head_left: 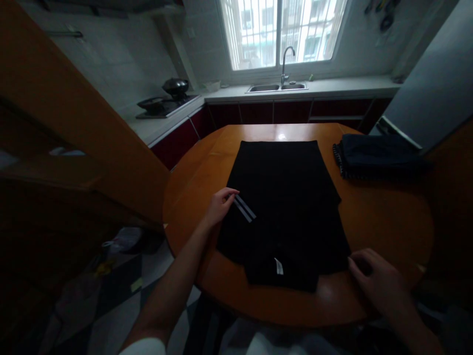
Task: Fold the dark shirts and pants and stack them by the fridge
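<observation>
A black shirt (284, 197) lies spread on the wooden table (195, 172), its collar with a small white label (278, 266) towards me. Two light grey stripes (244, 208) cross the folded-in part at its left side. My left hand (220, 204) pinches the shirt's left edge beside the top end of the stripes. Down at the near right corner of the shirt, my right hand (377, 276) has thumb and finger closed on the cloth's edge. The fingertips of that hand are dim and partly hidden.
A stack of folded dark clothes (377, 155) sits at the table's right back. Behind the table runs a counter (340, 88) with a sink (264, 88) and tap. Pans (176, 87) stand on the hob at left. A wooden frame (111, 118) rises beside the table's left.
</observation>
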Available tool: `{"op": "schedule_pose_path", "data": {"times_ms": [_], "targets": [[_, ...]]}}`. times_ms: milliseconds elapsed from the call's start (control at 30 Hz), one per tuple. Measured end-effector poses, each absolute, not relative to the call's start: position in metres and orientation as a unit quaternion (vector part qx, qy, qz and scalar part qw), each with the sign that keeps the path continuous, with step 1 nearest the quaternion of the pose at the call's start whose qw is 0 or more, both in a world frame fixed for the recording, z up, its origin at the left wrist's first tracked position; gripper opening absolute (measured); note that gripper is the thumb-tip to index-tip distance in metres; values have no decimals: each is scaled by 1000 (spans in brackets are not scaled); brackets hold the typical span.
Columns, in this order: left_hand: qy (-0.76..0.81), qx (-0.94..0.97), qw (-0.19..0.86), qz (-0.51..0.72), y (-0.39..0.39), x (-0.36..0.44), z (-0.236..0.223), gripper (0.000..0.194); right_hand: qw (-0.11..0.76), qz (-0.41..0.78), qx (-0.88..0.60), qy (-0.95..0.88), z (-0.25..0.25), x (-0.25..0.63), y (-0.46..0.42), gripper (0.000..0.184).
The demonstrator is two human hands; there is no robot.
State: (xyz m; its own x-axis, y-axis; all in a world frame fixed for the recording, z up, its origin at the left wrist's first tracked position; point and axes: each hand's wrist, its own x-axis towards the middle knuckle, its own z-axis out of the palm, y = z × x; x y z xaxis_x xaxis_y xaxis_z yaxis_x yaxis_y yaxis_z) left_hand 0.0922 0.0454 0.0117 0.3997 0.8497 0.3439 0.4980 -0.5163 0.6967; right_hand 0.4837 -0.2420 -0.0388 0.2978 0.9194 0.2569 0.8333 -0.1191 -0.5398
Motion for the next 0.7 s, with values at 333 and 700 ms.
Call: {"op": "schedule_pose_path", "data": {"times_ms": [333,700], "targets": [[442,789,259,338,53,89,7,29,310,94,-741,-589,-20,478,-242,17],[459,794,256,308,55,90,10,33,411,67,-747,-518,-12,472,-232,33]]}}
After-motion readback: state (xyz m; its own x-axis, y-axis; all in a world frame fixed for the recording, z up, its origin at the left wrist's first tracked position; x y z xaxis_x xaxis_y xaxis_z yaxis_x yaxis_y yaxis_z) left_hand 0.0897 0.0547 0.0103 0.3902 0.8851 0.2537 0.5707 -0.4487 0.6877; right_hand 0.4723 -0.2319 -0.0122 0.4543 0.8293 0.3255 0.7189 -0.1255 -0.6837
